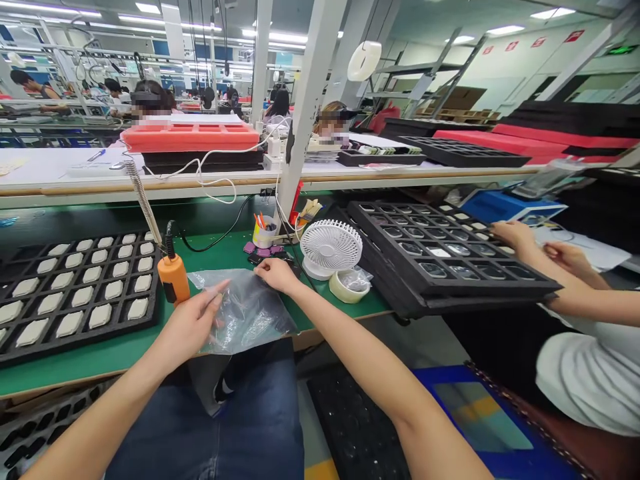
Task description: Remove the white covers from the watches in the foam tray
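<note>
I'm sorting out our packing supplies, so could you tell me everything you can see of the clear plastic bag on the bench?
The clear plastic bag is thin, transparent and slightly grey-looking, with glossy creases throughout. It lies crumpled and nearly flat on the green bench top, between an orange-handled tool and a white desk fan. The left hand is over its left part, and the right hand touches its upper edge. Whether anything is inside cannot be told.
</note>
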Demonstrator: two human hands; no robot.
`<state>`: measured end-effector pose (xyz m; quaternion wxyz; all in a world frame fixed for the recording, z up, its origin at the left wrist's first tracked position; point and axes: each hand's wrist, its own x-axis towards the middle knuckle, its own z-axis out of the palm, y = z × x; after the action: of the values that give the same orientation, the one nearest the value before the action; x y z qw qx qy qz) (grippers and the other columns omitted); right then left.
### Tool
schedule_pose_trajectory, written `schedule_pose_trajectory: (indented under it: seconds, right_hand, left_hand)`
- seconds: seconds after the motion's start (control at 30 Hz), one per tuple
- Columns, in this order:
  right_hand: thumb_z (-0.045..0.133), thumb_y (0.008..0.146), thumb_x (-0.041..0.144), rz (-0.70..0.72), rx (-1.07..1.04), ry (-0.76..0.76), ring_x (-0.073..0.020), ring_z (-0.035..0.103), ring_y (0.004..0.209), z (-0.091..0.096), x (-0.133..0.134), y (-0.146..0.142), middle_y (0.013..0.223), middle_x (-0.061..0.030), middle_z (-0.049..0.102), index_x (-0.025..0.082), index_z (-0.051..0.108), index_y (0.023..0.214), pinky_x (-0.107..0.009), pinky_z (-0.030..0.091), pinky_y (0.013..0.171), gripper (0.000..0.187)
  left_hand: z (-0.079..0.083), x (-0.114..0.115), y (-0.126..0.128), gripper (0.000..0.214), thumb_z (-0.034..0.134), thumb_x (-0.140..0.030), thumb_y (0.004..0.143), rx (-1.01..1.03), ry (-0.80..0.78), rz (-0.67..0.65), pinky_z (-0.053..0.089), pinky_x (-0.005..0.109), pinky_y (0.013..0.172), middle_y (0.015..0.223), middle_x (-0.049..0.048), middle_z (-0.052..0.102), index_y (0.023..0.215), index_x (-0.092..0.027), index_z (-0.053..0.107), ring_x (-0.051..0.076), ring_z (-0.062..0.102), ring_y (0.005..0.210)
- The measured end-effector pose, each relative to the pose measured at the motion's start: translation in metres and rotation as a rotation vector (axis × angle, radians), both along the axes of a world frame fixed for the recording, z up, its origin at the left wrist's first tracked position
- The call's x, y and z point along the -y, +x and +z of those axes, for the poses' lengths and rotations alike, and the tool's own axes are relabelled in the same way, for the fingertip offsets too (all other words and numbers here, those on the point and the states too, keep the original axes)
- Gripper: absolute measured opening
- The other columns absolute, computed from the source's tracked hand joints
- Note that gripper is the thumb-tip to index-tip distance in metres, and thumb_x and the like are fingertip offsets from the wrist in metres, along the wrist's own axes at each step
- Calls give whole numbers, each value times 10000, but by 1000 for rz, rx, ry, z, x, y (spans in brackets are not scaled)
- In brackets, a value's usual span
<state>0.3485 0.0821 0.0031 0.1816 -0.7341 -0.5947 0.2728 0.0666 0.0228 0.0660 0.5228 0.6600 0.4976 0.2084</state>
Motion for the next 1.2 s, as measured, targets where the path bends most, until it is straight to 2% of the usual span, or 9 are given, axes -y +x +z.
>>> schedule_pose_trajectory:
  seconds: [0.13,0.23,0.4,0.5,0.67,0.8,0.97,1.13,1.2]
  right_hand:
    - [553,1016,531,29,-6,126,-105,592,1182,-1,2,9,1218,-98,609,92,607,1278,-323,565,1098,514]
    - [538,1022,531,103,-15,242,-117,575,1230,11,9,21,1269,-108,590,103,593,1313,-344,550,1134,520]
    - [612,982,530,544,-48,196,-186,484,1424,34,29,35,1472,-130,490,131,549,1432,-446,472,1260,605]
    - [630,970,531,688,-24,122,-216,408,1507,25,42,35,1541,-130,434,142,563,1431,-492,409,1312,608]
    - [613,978,538,608,-19,182,-196,417,1497,-12,52,28,1469,-121,503,123,616,1335,-482,383,1331,547]
    - [563,1008,532,526,-61,255,-151,502,1399,-22,52,29,1375,-114,565,123,637,1279,-420,449,1283,496]
    - [535,1024,533,453,-99,315,-113,576,1253,-3,54,41,1263,-104,608,105,631,1254,-356,528,1179,496]
    - [533,1025,532,410,-103,303,-93,587,1187,25,63,50,1227,-98,614,100,635,1215,-318,550,1126,483]
    - [537,1023,528,392,-105,288,-99,577,1214,34,68,52,1266,-103,602,101,634,1216,-322,546,1136,478]
  left_hand:
    - [-3,-1,-9,706,488,-732,943,-5,-10,-11,573,177,572,1343,51,701,1555,-380,509,162,762,924]
    - [-7,-3,-16,668,490,-705,957,-4,-18,-7,559,157,575,1461,43,640,1544,-389,521,148,756,926]
    - [-12,-6,-21,638,474,-689,968,30,-46,-17,601,193,613,1653,-11,448,1550,-429,496,144,761,949]
    - [-15,-7,-22,648,477,-686,967,32,-49,-21,603,189,627,1624,0,488,1556,-415,493,137,754,946]
    - [-22,-11,-25,717,484,-718,950,16,-23,-12,560,155,596,1481,37,619,1575,-368,482,130,736,922]
    - [-23,-14,-25,751,492,-737,938,5,-15,-14,557,160,608,1455,37,634,1590,-365,458,137,754,929]
    - [-14,-16,-20,746,491,-738,941,16,-23,5,540,162,612,1389,39,681,1578,-352,477,125,755,890]
    - [-9,-23,-9,800,489,-777,924,40,-36,17,527,179,606,973,55,781,1525,-253,555,156,742,853]
    - [-9,-29,-4,789,491,-790,919,53,-26,21,541,189,626,1036,57,782,1477,-243,598,150,741,861]
